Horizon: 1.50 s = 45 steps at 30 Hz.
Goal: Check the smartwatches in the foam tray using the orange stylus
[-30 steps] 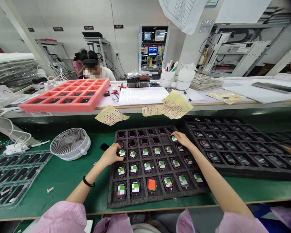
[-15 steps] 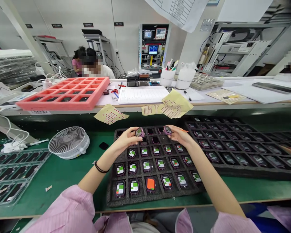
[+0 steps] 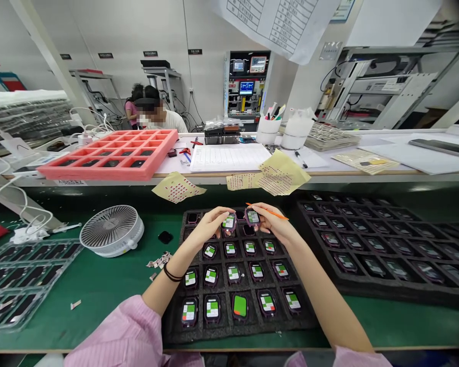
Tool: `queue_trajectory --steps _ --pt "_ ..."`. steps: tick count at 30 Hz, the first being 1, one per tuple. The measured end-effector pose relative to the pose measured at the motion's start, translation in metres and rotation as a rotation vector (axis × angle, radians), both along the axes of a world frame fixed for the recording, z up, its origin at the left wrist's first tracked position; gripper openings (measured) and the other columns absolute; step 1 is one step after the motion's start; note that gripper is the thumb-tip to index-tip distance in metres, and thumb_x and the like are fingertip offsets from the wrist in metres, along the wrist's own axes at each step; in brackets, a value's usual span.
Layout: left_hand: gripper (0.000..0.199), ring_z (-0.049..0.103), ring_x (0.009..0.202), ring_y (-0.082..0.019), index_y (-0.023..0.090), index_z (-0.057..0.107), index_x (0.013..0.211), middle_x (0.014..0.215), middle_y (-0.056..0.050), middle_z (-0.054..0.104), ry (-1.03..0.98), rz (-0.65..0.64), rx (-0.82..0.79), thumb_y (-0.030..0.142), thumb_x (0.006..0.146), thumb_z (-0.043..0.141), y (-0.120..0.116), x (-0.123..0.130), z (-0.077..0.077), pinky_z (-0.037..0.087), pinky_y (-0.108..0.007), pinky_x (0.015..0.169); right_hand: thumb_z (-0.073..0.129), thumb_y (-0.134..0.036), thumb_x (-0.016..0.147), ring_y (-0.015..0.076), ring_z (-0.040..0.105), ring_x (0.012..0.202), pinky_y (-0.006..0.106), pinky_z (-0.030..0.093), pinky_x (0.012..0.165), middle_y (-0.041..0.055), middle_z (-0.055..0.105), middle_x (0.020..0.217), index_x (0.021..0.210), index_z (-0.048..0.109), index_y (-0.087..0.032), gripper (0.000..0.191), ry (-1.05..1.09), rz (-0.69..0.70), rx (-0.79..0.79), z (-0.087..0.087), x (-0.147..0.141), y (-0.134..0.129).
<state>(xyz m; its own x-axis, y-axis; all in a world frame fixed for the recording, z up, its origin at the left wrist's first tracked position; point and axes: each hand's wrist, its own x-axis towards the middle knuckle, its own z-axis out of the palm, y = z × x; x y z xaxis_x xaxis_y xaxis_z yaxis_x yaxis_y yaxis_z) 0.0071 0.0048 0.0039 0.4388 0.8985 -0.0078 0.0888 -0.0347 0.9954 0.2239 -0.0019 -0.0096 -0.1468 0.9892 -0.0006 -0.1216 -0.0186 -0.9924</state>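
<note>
Left hand pinches a watch, right hand a second watch plus orange stick; both watches have converged, screens readable

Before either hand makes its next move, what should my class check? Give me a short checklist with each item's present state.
1. Left hand grips the left watch: ok.
2. Right hand grips the right watch: ok.
3. Both held screens lit: ok.
4. Text on those screens readable: cannot tell, too small.
5. Loose black piece stowed in the foam tray: not ok, it lies on the green bench.
6. Orange tool touching the right watch: cannot tell.
</note>
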Motion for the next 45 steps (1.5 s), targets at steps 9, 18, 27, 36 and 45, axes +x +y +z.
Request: queue_trajectory --steps 9,18,27,36,45 --pt "0.037 0.053 0.067 -0.009 0.016 0.059 0.111 0.100 -0.006 0.062 0.001 -0.017 0.060 0.039 0.083 0.058 -0.003 0.004 0.000 0.039 -0.015 0.042 0.069 -0.034 0.079 0.0149 0.064 0.064 0.019 0.034 0.038 0.0040 0.064 0.086 0.106 0.062 -0.020 0.031 0.006 0.100 0.071 0.005 0.001 -0.014" --pt "0.035 0.048 0.061 -0.007 0.016 0.060 0.108 0.096 -0.005 0.061 0.031 -0.021 0.064 0.037 0.082 0.062 -0.007 0.005 0.002 0.035 -0.015 0.041 0.067 -0.037 0.080 0.0140 0.064 0.061 0.019 0.034 0.037 0.0026 0.062 0.082 0.105 0.061 -0.020 0.031 -0.037 0.069 0.101 0.007 -0.003 -0.020" --pt "0.033 0.055 0.067 -0.010 0.016 0.057 0.113 0.101 -0.006 0.062 0.027 -0.051 0.045 0.034 0.084 0.058 -0.008 0.004 0.005 0.039 -0.016 0.044 0.065 -0.041 0.081 0.0139 0.063 0.056 0.019 0.032 0.037 0.0022 0.061 0.075 0.102 0.063 -0.019 0.032 -0.050 0.019 0.106 0.009 -0.005 -0.020" --pt "0.049 0.061 0.085 -0.015 0.021 0.045 0.126 0.121 -0.009 0.054 -0.037 -0.105 0.040 0.032 0.081 0.062 -0.006 0.002 -0.001 0.042 -0.017 0.048 0.065 -0.042 0.081 0.0147 0.063 0.057 0.019 0.032 0.037 0.0021 0.061 0.072 0.100 0.063 -0.018 0.030 -0.038 0.008 0.095 0.011 -0.007 -0.021" --pt "0.053 0.062 0.089 -0.014 0.019 0.049 0.118 0.115 -0.008 0.061 -0.081 -0.072 0.092 0.024 0.072 0.075 -0.007 0.001 0.000 0.049 -0.029 0.081 0.068 -0.035 0.080 0.0153 0.065 0.066 0.020 0.038 0.039 0.0052 0.064 0.089 0.109 0.060 -0.021 0.033 -0.049 0.105 0.131 0.012 -0.001 -0.023"
